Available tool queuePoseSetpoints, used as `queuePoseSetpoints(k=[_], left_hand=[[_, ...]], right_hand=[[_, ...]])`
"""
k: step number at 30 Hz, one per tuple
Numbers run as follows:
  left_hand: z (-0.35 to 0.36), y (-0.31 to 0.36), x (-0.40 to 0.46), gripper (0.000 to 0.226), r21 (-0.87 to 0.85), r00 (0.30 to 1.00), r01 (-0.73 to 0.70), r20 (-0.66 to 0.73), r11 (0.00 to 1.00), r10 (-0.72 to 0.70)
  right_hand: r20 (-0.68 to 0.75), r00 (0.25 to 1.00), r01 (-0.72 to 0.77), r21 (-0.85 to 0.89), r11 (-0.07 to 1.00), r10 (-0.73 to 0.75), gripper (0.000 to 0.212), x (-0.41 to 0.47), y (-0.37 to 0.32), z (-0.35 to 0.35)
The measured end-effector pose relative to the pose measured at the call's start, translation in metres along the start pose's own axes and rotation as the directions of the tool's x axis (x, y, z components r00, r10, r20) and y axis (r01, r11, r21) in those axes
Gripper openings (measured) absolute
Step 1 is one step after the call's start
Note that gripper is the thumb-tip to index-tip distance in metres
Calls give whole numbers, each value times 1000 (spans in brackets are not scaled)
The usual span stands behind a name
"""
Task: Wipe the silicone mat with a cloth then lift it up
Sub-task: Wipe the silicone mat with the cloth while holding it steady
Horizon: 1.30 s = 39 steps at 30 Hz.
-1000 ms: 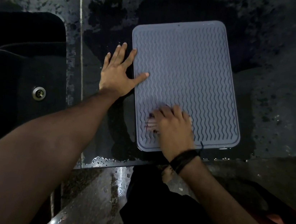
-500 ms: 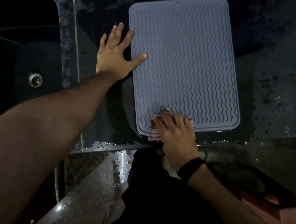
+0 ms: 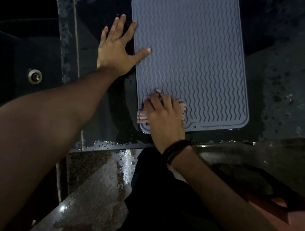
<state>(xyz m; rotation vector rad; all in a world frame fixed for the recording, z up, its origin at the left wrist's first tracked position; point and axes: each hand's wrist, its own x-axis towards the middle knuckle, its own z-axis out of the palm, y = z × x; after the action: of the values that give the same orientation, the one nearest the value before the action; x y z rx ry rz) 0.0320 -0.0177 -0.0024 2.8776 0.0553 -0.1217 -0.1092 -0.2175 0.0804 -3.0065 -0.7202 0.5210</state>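
Note:
A grey silicone mat with wavy ridges lies flat on the dark wet counter. My left hand is spread flat at the mat's left edge, its thumb pressing on the mat and its fingers on the counter. At the mat's near left corner my right hand presses a small pale striped cloth onto the mat. Most of the cloth is hidden under that hand.
A dark sink with a metal drain sits to the left, beyond a pale seam. The wet counter runs to the right. The counter's front edge passes just below the mat, with water drops along it.
My right hand slid the cloth along the mat's near edge and now sits at the near left corner. My left hand stays at the left edge. The camera tilted down.

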Motion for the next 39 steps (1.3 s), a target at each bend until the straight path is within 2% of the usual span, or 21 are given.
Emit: queuePoseSetpoints(k=[5, 8, 14, 20, 26, 28, 32, 36, 39], left_hand=[[-1, 0, 1, 96, -5, 1000, -4, 1, 1000, 4], [0, 0, 1, 96, 5, 1000, 1, 7, 1000, -1], [1, 0, 1, 97, 23, 1000, 5, 3, 1000, -5], [1, 0, 0, 96, 29, 1000, -6, -4, 1000, 6], [-2, 1, 1, 97, 15, 1000, -10, 7, 1000, 10], [-2, 0, 0, 98, 14, 1000, -5, 11, 1000, 5], [-1, 0, 0, 100, 19, 1000, -1, 8, 1000, 0], [0, 1, 1, 101, 6, 1000, -7, 5, 1000, 7], [1, 0, 1, 100, 10, 1000, 2, -3, 1000, -2]], right_hand=[[78, 996, 34, -14, 999, -33, 50, -43, 10, 10], [95, 995, 33, 36, 999, -36, 47, -48, 12, 3], [-3, 1000, 11, 105, 994, -11, 46, -9, -2, -8], [-24, 999, 28, 16, 999, -27, 45, -12, -8, 7], [74, 994, 79, 57, 995, -83, 49, -49, 12, 9], [74, 996, 47, 60, 997, -51, 51, -51, 19, 2], [-31, 997, -68, 90, 994, 71, 52, -26, 29, -14], [-10, 999, -49, 36, 998, 50, 45, 11, 32, -11], [-33, 998, -58, 11, 998, 58, 44, 4, 31, 1]])
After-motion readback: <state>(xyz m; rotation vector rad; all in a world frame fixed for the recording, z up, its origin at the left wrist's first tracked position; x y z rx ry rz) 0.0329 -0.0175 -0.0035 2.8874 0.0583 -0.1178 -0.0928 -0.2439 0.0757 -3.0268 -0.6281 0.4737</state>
